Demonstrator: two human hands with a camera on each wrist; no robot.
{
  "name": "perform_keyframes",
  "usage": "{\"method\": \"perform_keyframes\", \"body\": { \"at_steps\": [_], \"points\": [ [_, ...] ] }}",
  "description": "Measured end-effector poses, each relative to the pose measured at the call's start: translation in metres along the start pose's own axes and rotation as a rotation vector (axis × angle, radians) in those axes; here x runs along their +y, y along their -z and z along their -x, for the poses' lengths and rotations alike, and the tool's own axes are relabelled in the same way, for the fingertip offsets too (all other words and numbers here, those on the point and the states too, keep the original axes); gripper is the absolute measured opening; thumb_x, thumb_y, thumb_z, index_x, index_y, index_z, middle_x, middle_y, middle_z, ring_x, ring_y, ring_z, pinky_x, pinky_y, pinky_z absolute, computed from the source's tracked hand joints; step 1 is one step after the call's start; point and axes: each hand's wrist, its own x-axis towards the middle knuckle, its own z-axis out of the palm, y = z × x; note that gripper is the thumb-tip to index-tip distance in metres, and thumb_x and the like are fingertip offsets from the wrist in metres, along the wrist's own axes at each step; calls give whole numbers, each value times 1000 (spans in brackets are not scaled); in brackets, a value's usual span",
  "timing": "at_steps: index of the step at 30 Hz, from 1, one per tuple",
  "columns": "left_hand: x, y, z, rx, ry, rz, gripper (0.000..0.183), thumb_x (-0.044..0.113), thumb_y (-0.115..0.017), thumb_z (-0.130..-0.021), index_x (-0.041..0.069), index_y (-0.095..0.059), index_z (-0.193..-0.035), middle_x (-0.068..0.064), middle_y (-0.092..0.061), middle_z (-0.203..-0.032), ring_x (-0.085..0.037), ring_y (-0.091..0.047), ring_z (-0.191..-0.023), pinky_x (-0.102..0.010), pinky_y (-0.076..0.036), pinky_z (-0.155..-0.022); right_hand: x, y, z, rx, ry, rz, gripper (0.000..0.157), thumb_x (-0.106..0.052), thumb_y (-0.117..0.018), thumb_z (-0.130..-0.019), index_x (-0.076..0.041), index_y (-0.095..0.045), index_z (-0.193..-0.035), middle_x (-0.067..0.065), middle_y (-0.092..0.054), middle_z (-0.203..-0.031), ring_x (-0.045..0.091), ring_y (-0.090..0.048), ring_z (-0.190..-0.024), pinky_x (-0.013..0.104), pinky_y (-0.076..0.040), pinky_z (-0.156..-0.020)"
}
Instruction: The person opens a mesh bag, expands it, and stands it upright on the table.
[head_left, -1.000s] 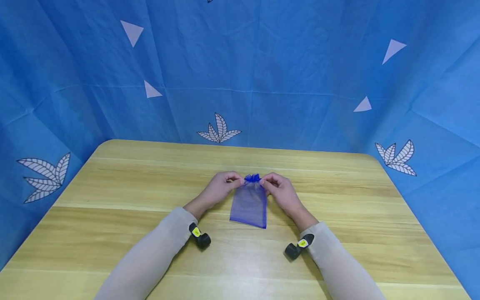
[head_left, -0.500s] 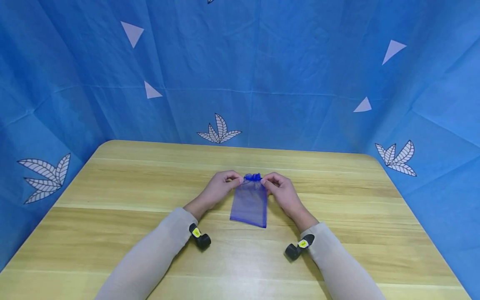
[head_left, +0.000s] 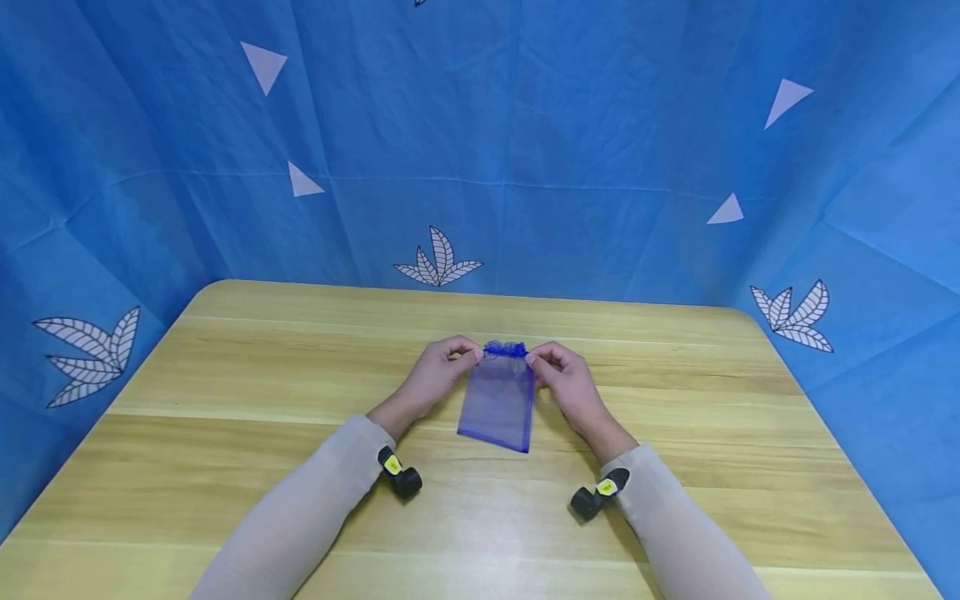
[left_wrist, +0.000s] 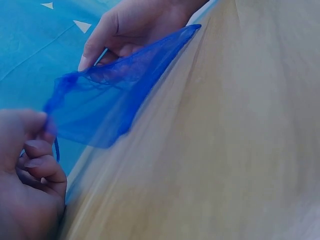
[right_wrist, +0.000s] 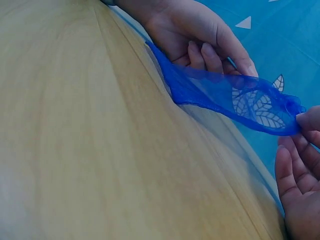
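Note:
A sheer blue organza drawstring bag [head_left: 497, 404] hangs between both hands near the middle of the table in the head view. Its gathered, ruffled mouth [head_left: 506, 349] faces the back of the table. My left hand [head_left: 441, 373] pinches the left corner of the mouth between thumb and fingertips. At the opposite corner, my right hand [head_left: 566, 383] pinches the bag the same way. A loose end of blue cord [left_wrist: 57, 150] dangles by the left fingers in the left wrist view. Through the mesh of the bag [right_wrist: 215, 92], the right wrist view shows the other hand's fingers and printed leaves.
The wood-grain table [head_left: 300, 350] has rounded back corners. A blue curtain [head_left: 570, 150] with white triangles and leaf prints stands behind it and along both sides. Small black cameras [head_left: 406, 482] are strapped over the light sleeves at the wrists.
Both hands have drawn slightly apart and a little toward the back. The gathered mouth of the bag has spread wider, and its bottom edge has shifted slightly up and left.

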Motion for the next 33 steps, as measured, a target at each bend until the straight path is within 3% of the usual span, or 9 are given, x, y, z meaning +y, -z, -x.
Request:
{"method": "perform_keyframes", "body": {
  "at_steps": [6, 15, 24, 28, 33],
  "points": [
    [-1, 0, 0, 44, -8, 36, 15, 24, -62, -98, 11, -70, -99, -1, -66, -103, -19, -57, -98, -38, -46, -87, -2, 0, 1, 26, -3, -22, 16, -12, -60, -97, 2, -64, -102, 9, -60, -89, 18, -56, -72, 30, -53, -68],
    [0, -1, -1, 117, 14, 127, 15, 24, -62, -97, 10, -69, -98, -3, -63, -100, -18, -52, -81, -30, -46, -69, -1, 1, -1, 73, -9, -107, 12, -9, -58, -97, 3, -62, -101, 6, -59, -87, 15, -56, -74, 27, -52, -68],
    [0, 0, -1, 77, 29, 150, 18, 26, -61, -99, 10, -69, -102, -3, -58, -89, -14, -41, -58, -25, -37, -55, 0, 3, -1, 108, -22, -126, 20, -15, -61, -98, 5, -61, -104, 5, -58, -86, 16, -55, -72, 27, -51, -67],
    [0, 0, -1, 63, 35, 161, 22, 29, -63, -97, 8, -70, -101, -2, -56, -79, -14, -41, -59, -24, -37, -54, 1, 3, -1, 90, -17, -133, 19, -13, -61, -98, 5, -62, -104, 5, -59, -87, 15, -55, -71, 26, -51, -65],
    [-3, -1, -2, 51, 28, 136, 22, 30, -66, -95, 8, -70, -99, -1, -61, -87, -15, -49, -74, -26, -43, -65, 0, 2, 0, 69, -5, -135, 14, -11, -62, -96, 2, -63, -101, 5, -60, -86, 14, -54, -71, 24, -50, -64]
  ]
}}
